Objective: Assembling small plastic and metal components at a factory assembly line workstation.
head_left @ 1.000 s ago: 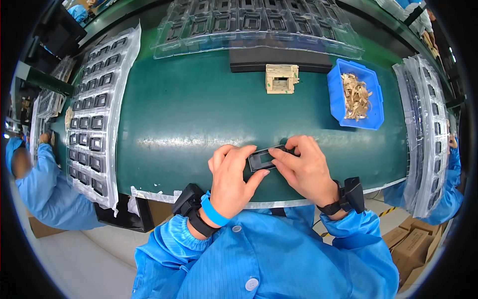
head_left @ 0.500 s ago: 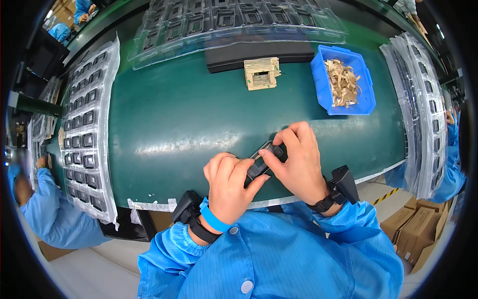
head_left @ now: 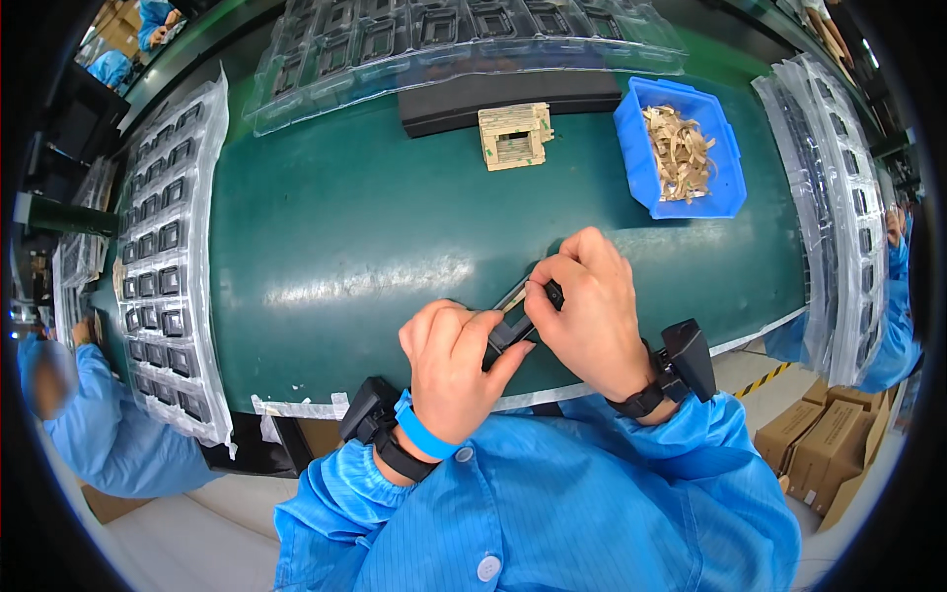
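A small black plastic frame [head_left: 508, 331] is held at a slant above the green mat, close to my body. My left hand [head_left: 449, 350] grips its near end between thumb and fingers. Along the frame's far edge runs a narrow pale strip [head_left: 514, 300]. At the frame's other end, my right hand [head_left: 589, 311] has thumb and forefinger pinched together; what lies between the tips is hidden. Beyond the hands sits a stack of tan rectangular strip-like frames [head_left: 501, 158] with an opening in the middle.
A blue bin [head_left: 730, 173] of curled tan strips [head_left: 676, 158] stands at the far right. Clear trays of black frames lie at the back [head_left: 395, 74], left [head_left: 202, 266] and right [head_left: 804, 197]. A long black box [head_left: 444, 113] lies behind the tan stack. People in blue sit at both sides.
My right thumb and forefinger have closed into a pinch at the frame's far end, where they were spread along it. My left hand has barely moved. The view has shifted slightly.
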{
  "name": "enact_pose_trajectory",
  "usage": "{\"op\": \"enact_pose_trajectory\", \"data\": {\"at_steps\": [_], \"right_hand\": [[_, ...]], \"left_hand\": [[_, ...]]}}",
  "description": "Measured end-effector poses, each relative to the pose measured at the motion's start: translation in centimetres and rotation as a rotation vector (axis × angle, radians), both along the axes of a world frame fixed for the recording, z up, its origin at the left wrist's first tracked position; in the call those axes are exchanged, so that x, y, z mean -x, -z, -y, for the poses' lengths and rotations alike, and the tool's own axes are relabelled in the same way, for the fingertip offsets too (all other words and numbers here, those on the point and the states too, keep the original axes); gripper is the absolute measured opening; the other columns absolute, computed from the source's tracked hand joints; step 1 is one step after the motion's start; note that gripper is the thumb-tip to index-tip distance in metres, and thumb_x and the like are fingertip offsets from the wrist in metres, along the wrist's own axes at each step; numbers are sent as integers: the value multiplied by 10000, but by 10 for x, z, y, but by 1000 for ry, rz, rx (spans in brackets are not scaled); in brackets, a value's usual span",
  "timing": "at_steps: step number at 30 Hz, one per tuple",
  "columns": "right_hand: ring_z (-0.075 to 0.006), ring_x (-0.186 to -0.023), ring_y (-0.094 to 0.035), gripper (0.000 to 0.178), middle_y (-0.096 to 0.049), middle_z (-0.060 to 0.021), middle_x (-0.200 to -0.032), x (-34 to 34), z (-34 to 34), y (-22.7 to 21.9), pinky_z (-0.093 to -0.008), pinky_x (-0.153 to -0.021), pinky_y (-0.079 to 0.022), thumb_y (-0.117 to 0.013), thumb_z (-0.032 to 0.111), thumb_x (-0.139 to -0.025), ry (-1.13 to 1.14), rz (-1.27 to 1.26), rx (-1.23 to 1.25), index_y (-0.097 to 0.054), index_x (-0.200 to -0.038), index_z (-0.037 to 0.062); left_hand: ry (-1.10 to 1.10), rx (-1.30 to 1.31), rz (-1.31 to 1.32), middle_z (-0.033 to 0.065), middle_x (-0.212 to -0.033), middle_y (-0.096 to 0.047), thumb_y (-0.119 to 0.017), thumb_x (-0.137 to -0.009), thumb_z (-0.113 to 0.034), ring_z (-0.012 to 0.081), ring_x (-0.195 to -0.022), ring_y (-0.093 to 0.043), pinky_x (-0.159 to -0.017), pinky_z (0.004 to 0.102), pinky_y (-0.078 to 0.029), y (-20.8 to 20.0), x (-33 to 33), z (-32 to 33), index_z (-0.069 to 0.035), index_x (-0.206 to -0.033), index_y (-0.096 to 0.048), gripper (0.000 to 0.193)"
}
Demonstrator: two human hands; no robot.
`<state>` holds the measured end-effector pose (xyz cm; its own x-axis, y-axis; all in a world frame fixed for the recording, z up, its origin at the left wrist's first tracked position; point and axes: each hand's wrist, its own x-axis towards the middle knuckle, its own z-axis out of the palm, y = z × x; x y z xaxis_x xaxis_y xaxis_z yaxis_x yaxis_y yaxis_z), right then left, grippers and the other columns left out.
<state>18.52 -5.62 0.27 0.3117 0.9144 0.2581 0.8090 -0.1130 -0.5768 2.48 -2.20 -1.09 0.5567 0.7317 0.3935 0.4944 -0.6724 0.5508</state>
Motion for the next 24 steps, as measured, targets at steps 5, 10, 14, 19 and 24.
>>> {"op": "enact_pose_trajectory", "data": {"at_steps": [5,10,14,19,24], "right_hand": [[-265,-846,-517,86,-497,-69,-885,3,-2,-1,-404,-730,-378,-701,85,-710,-23,143,-16,-629,-749,61],[-248,-840,-484,113,-450,-69,-867,6,-1,4,-403,-769,-358,-658,80,-695,-102,510,-78,-562,-752,74],[-243,-849,-482,105,-441,-68,-869,4,-2,8,-401,-782,-348,-642,78,-699,-126,501,-108,-558,-762,79],[-239,-844,-482,113,-450,-70,-881,3,0,8,-398,-800,-333,-641,76,-693,-97,442,-122,-555,-765,84],[-243,-865,-500,109,-478,-67,-895,0,1,9,-401,-797,-331,-666,79,-731,-127,291,-92,-574,-790,80]], "left_hand": [[-3,4,-2,67,-902,-560,-882,-573,-168,274,-920,-544,-823,383,-375,0,1,0,-64,-932,-657,437],[1,5,12,65,-897,-563,-882,-559,-156,275,-920,-546,-815,386,-382,0,0,-1,-63,-930,-659,443],[-8,2,28,63,-891,-565,-881,-556,-152,274,-922,-547,-817,384,-384,2,0,-1,-61,-924,-660,439],[9,5,39,56,-889,-564,-876,-562,-153,265,-921,-542,-820,383,-385,1,-1,-1,-59,-948,-683,441],[24,-1,-14,44,-891,-556,-861,-591,-160,251,-913,-524,-821,376,-382,0,0,-1,-79,-1005,-715,446]]}}
